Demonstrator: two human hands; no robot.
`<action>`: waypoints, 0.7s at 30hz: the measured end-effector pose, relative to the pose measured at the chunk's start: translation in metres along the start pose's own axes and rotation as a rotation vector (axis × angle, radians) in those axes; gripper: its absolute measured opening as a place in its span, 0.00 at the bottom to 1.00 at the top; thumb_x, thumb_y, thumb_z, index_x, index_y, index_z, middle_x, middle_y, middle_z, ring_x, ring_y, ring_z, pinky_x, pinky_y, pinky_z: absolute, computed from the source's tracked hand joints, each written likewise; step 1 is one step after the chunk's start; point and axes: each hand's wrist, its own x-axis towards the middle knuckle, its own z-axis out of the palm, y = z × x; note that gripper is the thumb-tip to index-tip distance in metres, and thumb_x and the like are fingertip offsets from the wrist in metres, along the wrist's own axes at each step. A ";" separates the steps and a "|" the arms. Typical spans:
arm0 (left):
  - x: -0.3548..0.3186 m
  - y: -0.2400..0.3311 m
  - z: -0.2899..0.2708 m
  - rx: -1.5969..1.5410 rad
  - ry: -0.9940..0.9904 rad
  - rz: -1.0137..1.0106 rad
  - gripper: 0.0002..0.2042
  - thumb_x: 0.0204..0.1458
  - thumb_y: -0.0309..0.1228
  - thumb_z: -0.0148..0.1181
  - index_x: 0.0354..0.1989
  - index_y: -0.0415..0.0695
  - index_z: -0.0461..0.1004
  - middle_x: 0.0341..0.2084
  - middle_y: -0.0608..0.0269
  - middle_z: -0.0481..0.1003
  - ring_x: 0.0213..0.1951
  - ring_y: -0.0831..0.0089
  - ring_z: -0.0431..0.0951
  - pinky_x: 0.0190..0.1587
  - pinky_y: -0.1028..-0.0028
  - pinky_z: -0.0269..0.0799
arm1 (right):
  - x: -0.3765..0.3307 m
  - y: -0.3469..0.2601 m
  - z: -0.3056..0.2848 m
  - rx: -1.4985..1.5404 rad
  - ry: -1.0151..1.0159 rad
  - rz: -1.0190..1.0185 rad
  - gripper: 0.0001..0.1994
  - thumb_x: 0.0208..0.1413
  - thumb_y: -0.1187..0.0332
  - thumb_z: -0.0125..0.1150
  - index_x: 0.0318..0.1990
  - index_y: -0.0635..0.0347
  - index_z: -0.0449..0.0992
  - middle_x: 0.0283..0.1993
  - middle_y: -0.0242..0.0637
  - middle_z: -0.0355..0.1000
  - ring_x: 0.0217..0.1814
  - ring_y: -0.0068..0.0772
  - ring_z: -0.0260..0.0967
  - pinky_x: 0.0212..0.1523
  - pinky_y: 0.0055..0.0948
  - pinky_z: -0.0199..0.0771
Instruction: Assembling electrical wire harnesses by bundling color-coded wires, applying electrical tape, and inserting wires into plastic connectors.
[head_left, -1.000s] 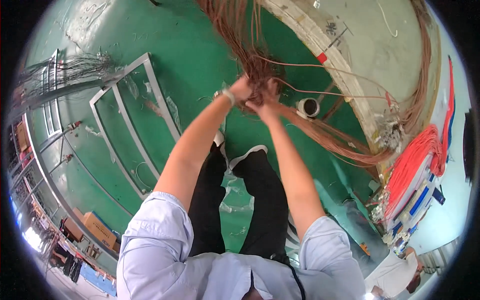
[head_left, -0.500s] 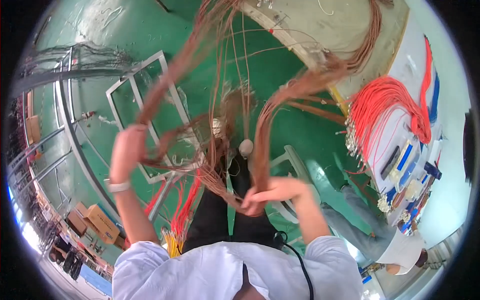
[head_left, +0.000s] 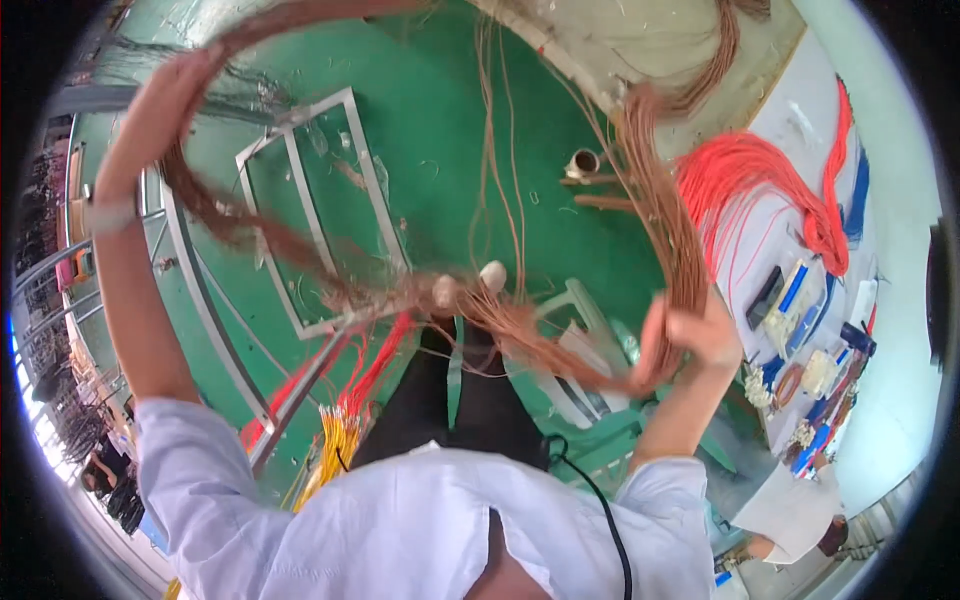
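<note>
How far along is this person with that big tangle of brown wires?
Done: the brown wire bundle is lifted off the green floor and spread wide. In hand: the left hand holds one part high, the right hand grips another part low. Left: loose strands hang tangled between them, and red wires lie untouched on the board.

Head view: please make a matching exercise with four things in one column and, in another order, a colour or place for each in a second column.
Things:
1. wire bundle held in both hands
2. floor
3. shirt
4. cables on the white table

Descriptions:
a. green
b. bright red-orange
c. copper brown
d. pale blue-white

Pairs: 1-c, 2-a, 3-d, 4-b. The left hand is raised high with the bundle; the right hand grips it lower.
</note>
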 end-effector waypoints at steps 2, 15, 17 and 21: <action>0.036 0.026 -0.049 -0.208 -0.412 -0.729 0.19 0.64 0.43 0.47 0.41 0.38 0.74 0.11 0.69 0.60 0.14 0.80 0.62 0.21 0.78 0.61 | -0.020 -0.020 0.020 0.014 0.065 -0.037 0.21 0.56 0.56 0.58 0.34 0.72 0.72 0.30 0.52 0.76 0.31 0.43 0.78 0.33 0.35 0.78; 0.108 -0.048 0.004 -0.034 -0.399 -0.490 0.23 0.61 0.46 0.49 0.38 0.32 0.75 0.25 0.48 0.75 0.29 0.57 0.70 0.37 0.61 0.66 | 0.063 0.030 0.029 -0.025 0.056 0.091 0.16 0.65 0.58 0.51 0.45 0.62 0.73 0.42 0.40 0.77 0.43 0.30 0.76 0.41 0.30 0.79; 0.072 -0.118 0.029 -0.088 -0.368 -0.514 0.22 0.61 0.45 0.48 0.41 0.33 0.74 0.31 0.45 0.77 0.32 0.54 0.72 0.38 0.62 0.68 | 0.116 0.080 0.030 -0.050 0.123 0.022 0.15 0.64 0.60 0.51 0.47 0.64 0.72 0.44 0.42 0.77 0.45 0.30 0.75 0.45 0.31 0.76; -0.057 -0.195 0.110 0.317 -0.949 -0.618 0.26 0.57 0.47 0.51 0.55 0.39 0.65 0.52 0.36 0.70 0.50 0.42 0.73 0.50 0.54 0.69 | 0.184 0.232 0.027 -0.658 0.906 0.043 0.19 0.56 0.69 0.51 0.55 0.61 0.68 0.52 0.58 0.70 0.56 0.58 0.67 0.56 0.47 0.67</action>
